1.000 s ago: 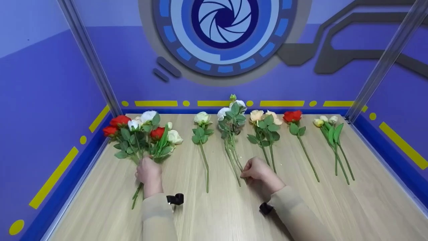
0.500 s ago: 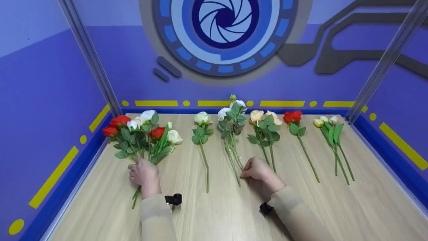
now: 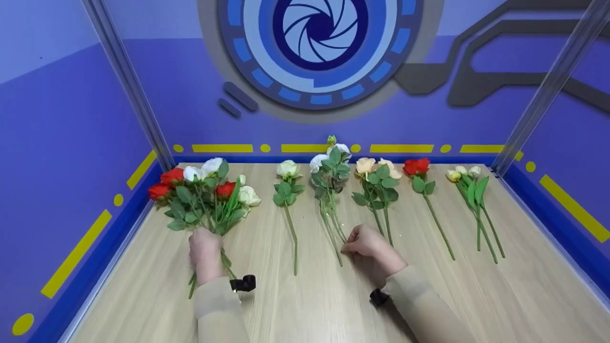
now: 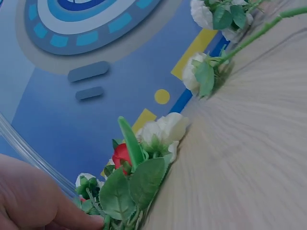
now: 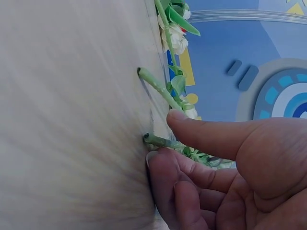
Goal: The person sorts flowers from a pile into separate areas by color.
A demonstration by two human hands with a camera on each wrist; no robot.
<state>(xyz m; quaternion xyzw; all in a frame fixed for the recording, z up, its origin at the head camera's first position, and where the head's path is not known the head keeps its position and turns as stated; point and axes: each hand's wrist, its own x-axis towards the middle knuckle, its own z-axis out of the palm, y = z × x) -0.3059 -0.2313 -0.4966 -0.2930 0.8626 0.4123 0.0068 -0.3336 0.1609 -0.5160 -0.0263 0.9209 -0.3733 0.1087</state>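
At the left of the head view, my left hand (image 3: 206,252) grips the stems of a mixed bunch of artificial flowers (image 3: 193,202) with red and white blooms. Its stem ends poke out below the hand on both sides. In the left wrist view a finger (image 4: 72,215) lies against green stems under a red rose (image 4: 122,155). My right hand (image 3: 369,243) is low at the stems of the white flowers (image 3: 329,166) in the middle. Seen from the right wrist, thumb and forefinger pinch one cut stem (image 5: 160,141); a second stem (image 5: 158,87) passes above the thumb.
A single pale rose (image 3: 288,169) lies between my hands. To the right lie peach roses (image 3: 366,166), a red rose (image 3: 417,166) and pale tulips (image 3: 461,172). Blue panels (image 3: 167,95) wall in the wooden table (image 3: 305,309) at the back and sides.
My left hand opened a little, moved left and closed again lower on the stems. The bunch's red and white blooms shifted right and closer together. My right hand has stayed in place.
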